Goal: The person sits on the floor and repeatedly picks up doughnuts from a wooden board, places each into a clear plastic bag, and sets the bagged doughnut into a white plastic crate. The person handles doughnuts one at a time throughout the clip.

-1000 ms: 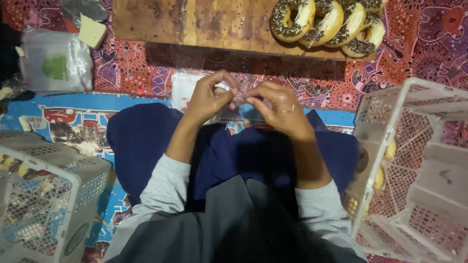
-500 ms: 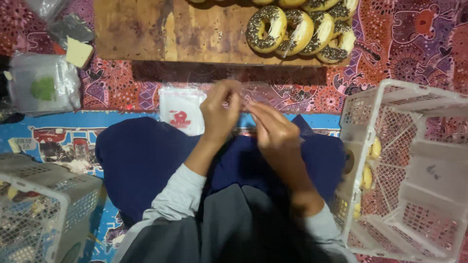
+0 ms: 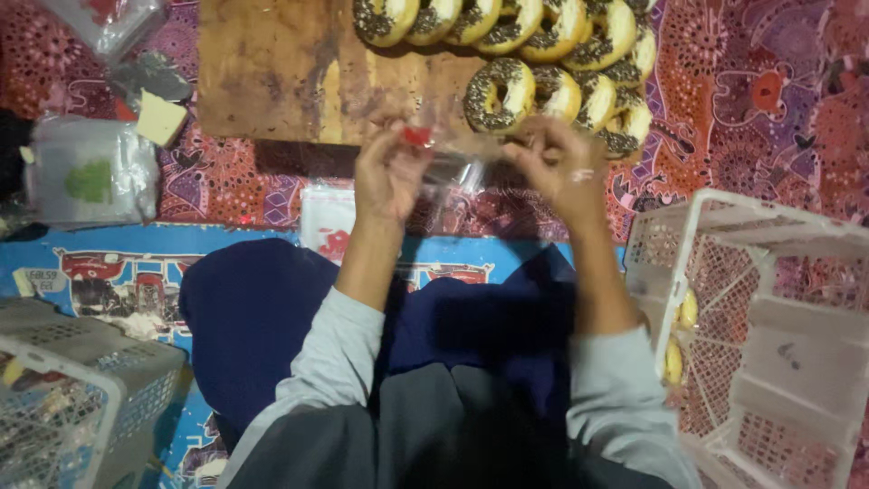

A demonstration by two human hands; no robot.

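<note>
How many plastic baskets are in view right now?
2: a white basket at the right edge beside the person's right arm, and a grey basket at the lower left corner. Both are cut off by the frame.

Your left hand [image 3: 389, 172] and right hand [image 3: 552, 163] have lifted from your lap toward the doughnuts [image 3: 543, 91], now stretching a clear plastic bag [image 3: 453, 167] open between them.
</note>
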